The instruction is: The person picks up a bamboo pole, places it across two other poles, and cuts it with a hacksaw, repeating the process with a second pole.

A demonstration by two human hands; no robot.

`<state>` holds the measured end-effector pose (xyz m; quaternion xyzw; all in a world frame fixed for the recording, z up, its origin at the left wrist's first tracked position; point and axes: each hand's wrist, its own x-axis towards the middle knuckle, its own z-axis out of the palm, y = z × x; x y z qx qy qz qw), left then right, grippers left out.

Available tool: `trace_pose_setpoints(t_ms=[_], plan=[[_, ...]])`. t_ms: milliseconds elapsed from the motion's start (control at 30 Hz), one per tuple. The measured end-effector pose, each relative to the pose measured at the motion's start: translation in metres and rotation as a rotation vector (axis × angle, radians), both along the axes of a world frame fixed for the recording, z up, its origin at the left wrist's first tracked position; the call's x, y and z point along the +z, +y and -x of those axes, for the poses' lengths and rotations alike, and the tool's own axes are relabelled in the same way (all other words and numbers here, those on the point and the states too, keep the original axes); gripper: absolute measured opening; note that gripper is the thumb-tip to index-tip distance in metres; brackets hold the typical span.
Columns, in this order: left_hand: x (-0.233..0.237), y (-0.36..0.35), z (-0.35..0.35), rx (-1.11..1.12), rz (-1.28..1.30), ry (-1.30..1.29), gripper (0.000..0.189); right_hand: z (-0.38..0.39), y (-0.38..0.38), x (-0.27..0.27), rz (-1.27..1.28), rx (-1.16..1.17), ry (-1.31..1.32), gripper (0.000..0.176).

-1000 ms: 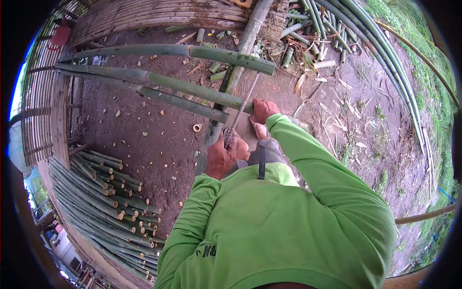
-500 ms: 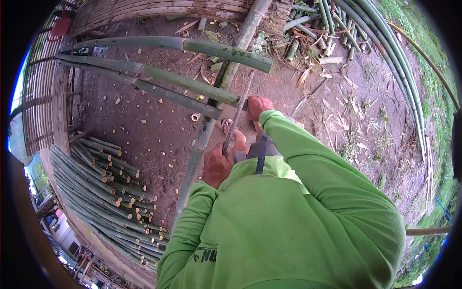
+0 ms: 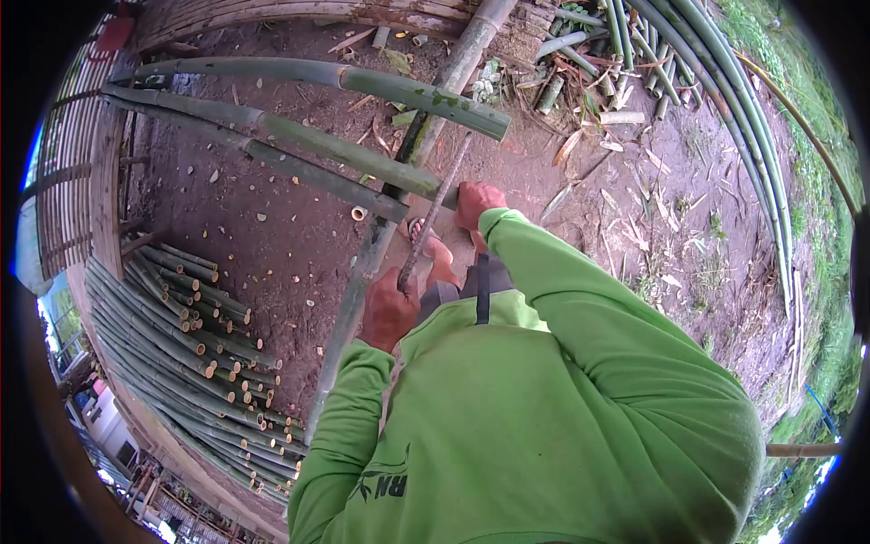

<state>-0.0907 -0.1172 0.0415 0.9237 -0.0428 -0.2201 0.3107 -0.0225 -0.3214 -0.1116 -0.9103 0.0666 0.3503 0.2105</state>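
Observation:
My left hand [image 3: 391, 309] is closed around the lower end of a long, thin, dark saw-like blade [image 3: 442, 195]. The blade slants up and away, crossing the middle green bamboo pole [image 3: 344, 148] close to its near end. Just right of the blade, my right hand [image 3: 479, 204] is closed on that pole's end. This pole rests across a slanting bamboo rail [image 3: 373, 245]. On either side of it lie a thicker bamboo pole [image 3: 426, 97] and a thinner bamboo pole [image 3: 313, 172], also over the rail. My sandalled foot [image 3: 430, 240] shows below the blade.
Many cut bamboo poles [image 3: 172, 335] are stacked at the lower left. Short bamboo offcuts [image 3: 625, 54] lie in a heap at the top right, beside long bent poles [image 3: 734, 100]. Split scraps [image 3: 666, 213] litter the dirt ground. A slatted bamboo structure [image 3: 82, 172] stands at the left.
My left hand and the blade have shifted slightly left and back towards my body. My right hand stays at the pole's end. The whole view has moved a little.

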Motion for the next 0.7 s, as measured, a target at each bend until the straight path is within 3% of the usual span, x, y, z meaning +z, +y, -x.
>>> trace_pose_setpoints(t_ms=[100, 200, 300, 500, 700], plan=[[0.024, 0.000, 0.006, 0.018, 0.003, 0.069, 0.021, -0.004, -0.001, 0.005, 0.016, -0.003, 0.048, 0.030], [0.081, 0.032, 0.027, 0.045, -0.033, 0.144, 0.019, -0.006, 0.003, 0.009, 0.007, -0.002, 0.076, 0.028], [0.100, 0.038, 0.035, 0.020, -0.135, 0.200, 0.018, 0.000, 0.004, 0.005, 0.002, -0.040, 0.030, 0.027], [0.051, 0.019, 0.003, -0.041, -0.095, 0.089, 0.023, 0.005, 0.004, -0.002, -0.015, -0.077, 0.002, 0.025], [-0.002, -0.024, -0.031, -0.042, -0.020, 0.036, 0.025, -0.002, 0.006, 0.009, 0.071, -0.040, 0.083, 0.037]])
